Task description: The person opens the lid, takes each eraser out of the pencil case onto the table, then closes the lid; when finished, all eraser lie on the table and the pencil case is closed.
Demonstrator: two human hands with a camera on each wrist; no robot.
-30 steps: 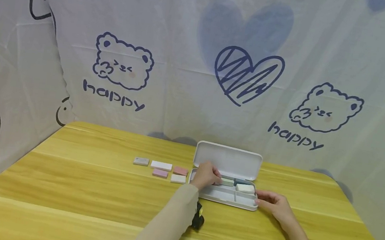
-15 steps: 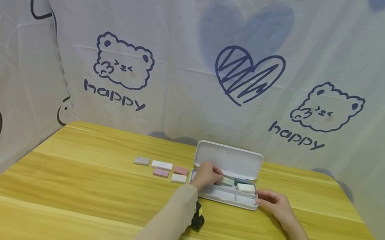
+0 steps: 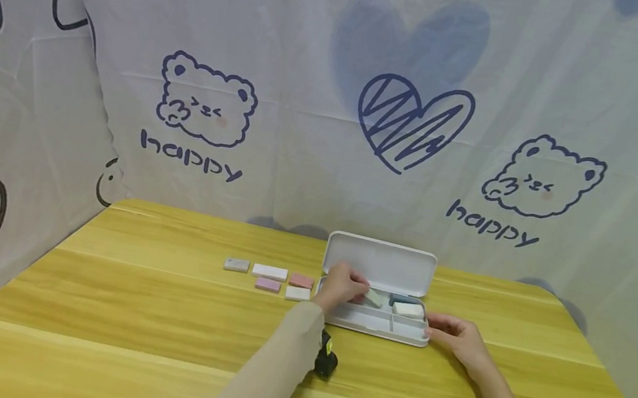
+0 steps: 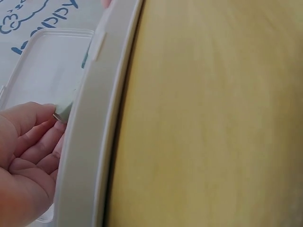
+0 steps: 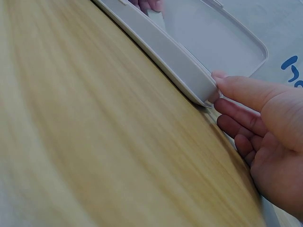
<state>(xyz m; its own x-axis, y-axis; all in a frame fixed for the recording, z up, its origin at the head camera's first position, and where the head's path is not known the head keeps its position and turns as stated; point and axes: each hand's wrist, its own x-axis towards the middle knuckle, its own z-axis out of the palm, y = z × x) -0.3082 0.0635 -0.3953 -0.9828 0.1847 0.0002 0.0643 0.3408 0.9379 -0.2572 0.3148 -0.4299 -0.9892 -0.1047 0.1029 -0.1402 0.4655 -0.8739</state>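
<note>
An open white pencil case with a divided tray stands at the back of the table, its lid raised. My left hand reaches over the tray and pinches a pale green eraser between thumb and fingers. That eraser slants, its held end higher; the left wrist view shows the green eraser at my fingertips. My right hand holds the case's right end; in the right wrist view the thumb lies at its corner. A white eraser and a blue-grey one lie in the tray's right part.
Left of the case lie several erasers: a grey one, a long white one, a pink one, a purple one and a short white one. A printed cloth hangs behind the wooden table.
The green eraser has gone from lying flat in the tray to slanting, its left end lifted by my left hand. My right hand has stayed at the case's end.
</note>
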